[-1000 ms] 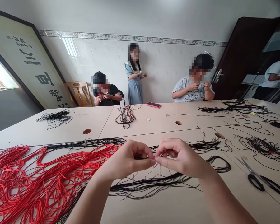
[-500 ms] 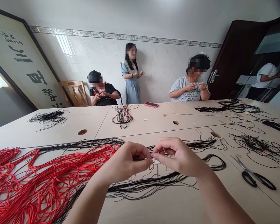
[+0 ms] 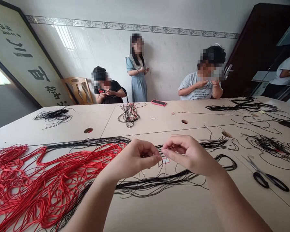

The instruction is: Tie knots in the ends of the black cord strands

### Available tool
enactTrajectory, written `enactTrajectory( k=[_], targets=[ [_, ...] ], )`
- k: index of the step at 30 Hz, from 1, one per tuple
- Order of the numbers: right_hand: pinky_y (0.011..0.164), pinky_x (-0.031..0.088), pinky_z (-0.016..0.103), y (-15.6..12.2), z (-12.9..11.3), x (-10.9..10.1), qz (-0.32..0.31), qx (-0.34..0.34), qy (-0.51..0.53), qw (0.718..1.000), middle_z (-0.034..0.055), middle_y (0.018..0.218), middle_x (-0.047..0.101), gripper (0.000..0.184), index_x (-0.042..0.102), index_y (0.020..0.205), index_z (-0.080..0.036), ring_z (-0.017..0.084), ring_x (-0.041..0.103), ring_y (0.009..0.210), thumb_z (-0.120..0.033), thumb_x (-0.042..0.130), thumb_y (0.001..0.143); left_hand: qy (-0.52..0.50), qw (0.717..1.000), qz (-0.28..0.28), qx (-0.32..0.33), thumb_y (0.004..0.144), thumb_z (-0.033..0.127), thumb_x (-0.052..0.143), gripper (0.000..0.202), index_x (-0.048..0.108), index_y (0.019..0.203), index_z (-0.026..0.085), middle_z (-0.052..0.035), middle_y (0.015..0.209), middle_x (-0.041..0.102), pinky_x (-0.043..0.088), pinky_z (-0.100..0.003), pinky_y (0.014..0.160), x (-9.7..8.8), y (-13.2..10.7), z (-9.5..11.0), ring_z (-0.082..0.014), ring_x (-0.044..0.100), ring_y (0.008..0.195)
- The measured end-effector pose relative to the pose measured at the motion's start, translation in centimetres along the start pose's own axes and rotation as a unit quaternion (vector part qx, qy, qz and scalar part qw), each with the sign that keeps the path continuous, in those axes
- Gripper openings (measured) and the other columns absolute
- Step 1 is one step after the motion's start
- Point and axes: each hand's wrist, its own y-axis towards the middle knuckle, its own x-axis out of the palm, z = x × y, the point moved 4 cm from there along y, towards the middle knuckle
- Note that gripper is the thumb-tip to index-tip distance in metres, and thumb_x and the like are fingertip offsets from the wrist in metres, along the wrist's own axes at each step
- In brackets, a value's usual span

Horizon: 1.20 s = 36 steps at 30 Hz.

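Observation:
Just above the table, my left hand (image 3: 141, 158) and my right hand (image 3: 185, 154) meet nearly fingertip to fingertip. Each is closed in a pinch on thin black cord (image 3: 160, 163), which loops down between them. A small red loop (image 3: 166, 160) shows just beneath the fingertips; whether it joins the cord I cannot tell. Below my hands lies a long bundle of black cords (image 3: 157, 184). Red cords (image 3: 60, 180) spread in a large heap left of my left forearm.
Black-handled scissors (image 3: 267, 178) lie open at the right, near a tangled black cord pile (image 3: 272, 146). Across the table (image 3: 159, 212) are a red-edged phone (image 3: 159, 102) and more cord bundles (image 3: 129, 116). Two people sit opposite, one stands behind them, and another is at the far right.
The view has tilted down and shifted slightly, so everything sits higher in the picture. Both hands keep their pinch on the black cord, with only slight finger movement.

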Motion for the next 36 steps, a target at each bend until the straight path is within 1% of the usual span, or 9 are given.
enactTrajectory(
  k=[13,16,19,22,24,26,28,32,36],
  targets=[
    [0.055,0.036,0.022,0.3,-0.1,-0.3,0.035,-0.005,0.017,0.999,-0.0004,0.068,0.049,0.014,0.057,0.077,-0.016,0.009,0.041,0.062,-0.025,0.052,0.086,-0.030,1.000,0.005,0.005,0.078,0.029,0.056,0.018,0.060,0.072,0.013,0.0043,0.057,0.041,0.024,-0.020,0.048,0.1,0.2,0.1,-0.0065,0.031,0.052],
    [0.050,0.035,0.021,0.1,0.0,-0.5,0.007,0.028,0.030,0.999,-0.0010,0.064,0.045,0.019,0.057,0.078,-0.016,0.009,0.039,0.057,-0.032,0.051,0.087,-0.040,0.998,0.047,0.010,0.078,0.031,0.057,0.019,0.060,0.074,0.013,0.0039,0.058,0.042,0.024,-0.020,0.048,-0.4,0.2,0.0,-0.0067,0.032,0.053],
    [0.048,0.034,0.020,0.0,0.2,-0.8,0.005,0.054,0.052,0.997,-0.0027,0.064,0.043,0.018,0.053,0.086,-0.018,0.008,0.039,0.055,-0.036,0.051,0.087,-0.059,0.993,0.100,0.002,0.077,0.032,0.059,0.019,0.060,0.075,0.014,0.0039,0.057,0.042,0.025,-0.020,0.049,-1.0,0.1,0.0,-0.0070,0.033,0.054],
    [0.050,0.035,0.021,0.1,0.2,-0.9,0.025,0.034,0.040,0.998,-0.0042,0.063,0.041,0.015,0.049,0.084,-0.020,0.008,0.040,0.055,-0.034,0.053,0.086,-0.092,0.988,0.124,-0.004,0.076,0.030,0.062,0.016,0.061,0.072,0.014,0.0041,0.055,0.042,0.026,-0.020,0.049,-1.3,0.1,-0.1,-0.0067,0.033,0.053],
    [0.055,0.039,0.022,0.3,0.0,-0.6,0.032,-0.002,0.003,0.999,-0.0015,0.069,0.048,0.017,0.052,0.078,-0.019,0.009,0.045,0.061,-0.033,0.051,0.087,-0.123,0.984,0.126,-0.005,0.075,0.030,0.063,0.016,0.061,0.072,0.015,0.0052,0.052,0.039,0.024,-0.020,0.048,-1.4,0.2,-0.2,-0.0060,0.031,0.050],
    [0.063,0.041,0.024,0.6,0.0,-0.1,0.035,-0.029,-0.026,0.999,0.0026,0.085,0.055,0.021,0.058,0.075,-0.018,0.011,0.050,0.072,-0.032,0.049,0.089,-0.152,0.980,0.126,-0.003,0.074,0.031,0.064,0.017,0.061,0.071,0.015,0.0059,0.051,0.036,0.021,-0.020,0.047,-1.4,0.2,-0.3,-0.0054,0.029,0.049],
    [0.067,0.043,0.025,0.8,0.3,0.3,0.041,-0.039,-0.023,0.998,0.0050,0.097,0.056,0.021,0.062,0.080,-0.018,0.012,0.052,0.078,-0.032,0.049,0.088,-0.172,0.977,0.123,0.002,0.074,0.031,0.065,0.017,0.061,0.071,0.015,0.0059,0.051,0.036,0.020,-0.020,0.047,-1.4,0.3,-0.4,-0.0052,0.029,0.049],
    [0.067,0.047,0.027,1.3,1.4,0.9,0.040,-0.033,0.040,0.998,0.0075,0.102,0.057,0.018,0.063,0.090,-0.018,0.014,0.053,0.078,-0.033,0.055,0.085,-0.189,0.974,0.125,0.013,0.075,0.029,0.064,0.015,0.061,0.071,0.015,0.0062,0.050,0.035,0.019,-0.021,0.047,-1.4,0.3,-0.5,-0.0051,0.028,0.048],
    [0.065,0.046,0.027,1.6,2.1,1.2,0.026,-0.016,0.078,0.996,0.0066,0.100,0.057,0.017,0.065,0.087,-0.018,0.013,0.050,0.074,-0.033,0.062,0.079,-0.183,0.972,0.146,0.009,0.074,0.031,0.064,0.017,0.061,0.072,0.015,0.0063,0.049,0.036,0.019,-0.020,0.046,-1.5,0.4,-0.6,-0.0049,0.027,0.047]
  ],
)
